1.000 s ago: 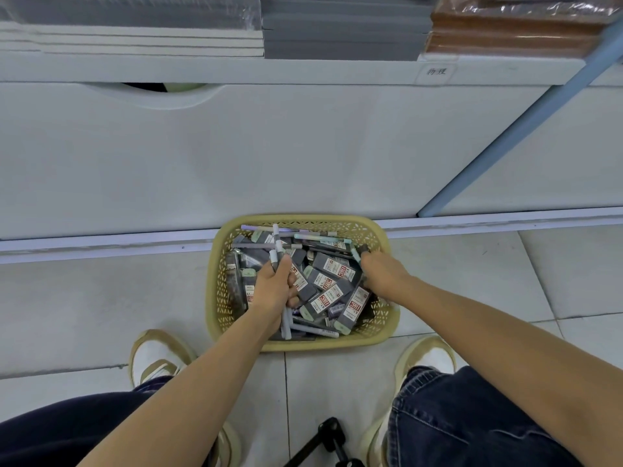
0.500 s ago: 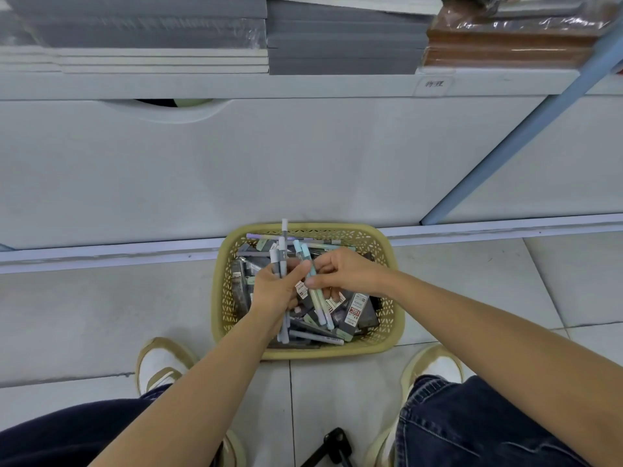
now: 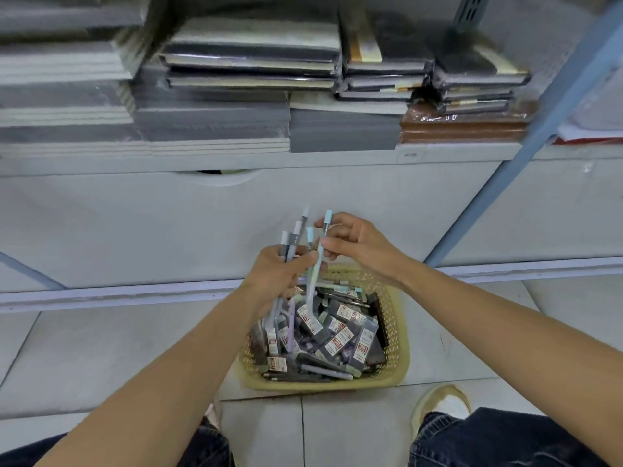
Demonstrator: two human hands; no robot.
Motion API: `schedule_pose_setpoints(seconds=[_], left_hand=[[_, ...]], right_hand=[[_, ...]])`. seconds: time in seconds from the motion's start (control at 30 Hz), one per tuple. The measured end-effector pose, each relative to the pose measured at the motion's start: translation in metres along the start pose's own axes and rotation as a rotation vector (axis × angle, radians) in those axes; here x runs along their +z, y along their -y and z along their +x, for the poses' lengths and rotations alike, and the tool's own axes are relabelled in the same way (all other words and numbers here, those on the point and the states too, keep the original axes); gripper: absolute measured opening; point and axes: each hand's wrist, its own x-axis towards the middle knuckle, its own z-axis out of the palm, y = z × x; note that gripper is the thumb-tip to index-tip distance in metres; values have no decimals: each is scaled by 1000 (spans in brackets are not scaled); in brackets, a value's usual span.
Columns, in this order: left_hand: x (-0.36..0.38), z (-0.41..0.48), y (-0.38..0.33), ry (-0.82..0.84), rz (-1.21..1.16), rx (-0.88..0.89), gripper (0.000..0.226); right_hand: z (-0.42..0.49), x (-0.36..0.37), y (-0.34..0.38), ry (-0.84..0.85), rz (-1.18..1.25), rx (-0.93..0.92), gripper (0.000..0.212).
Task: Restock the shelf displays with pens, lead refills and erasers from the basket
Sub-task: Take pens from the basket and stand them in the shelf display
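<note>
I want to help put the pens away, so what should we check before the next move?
1. Left hand grips the bunch of pens: ok.
2. Right hand pinches the blue pen: ok.
3. Pen tips clear of the basket: cannot tell, they overlap it in this view.
4. Basket sits flat on the floor: ok.
5. A pen display in sight: not ok, the shelf above shows only notebooks.
</note>
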Motion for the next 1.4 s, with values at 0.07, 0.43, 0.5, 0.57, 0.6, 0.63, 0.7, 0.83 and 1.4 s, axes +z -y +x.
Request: schedule_pose_setpoints(seconds=[0.07, 0.43, 0.5, 0.57, 0.6, 0.63, 0.7, 0.83, 1.4], left_hand=[[-2, -13, -22, 40, -19, 66, 14], [-3, -75, -143, -31, -46, 451, 18], [-1, -83, -165, -47, -45, 489, 19], [2, -89, -186, -66, -51, 510, 20], [4, -91, -196, -63, -59, 519, 20], [6, -93, -207, -52, -72, 529, 20], [5, -97, -229, -38, -83, 555, 18], [-5, -107, -275, -65, -75, 663, 21], [-19, -74, -348, -90, -74, 780, 29]], right_hand=[[0, 2, 25, 3, -16, -63, 34], [-15, 8, 170, -177, 38, -408, 26], [-19, 6, 194, -206, 33, -452, 29], [-21, 4, 218, -220, 25, -484, 27], [-23, 3, 230, -225, 22, -501, 26], [-24, 2, 242, -229, 19, -521, 27], [-27, -3, 270, -230, 15, -579, 28], [-31, -19, 336, -293, 19, -756, 26], [43, -66, 399, -613, -573, -770, 20]])
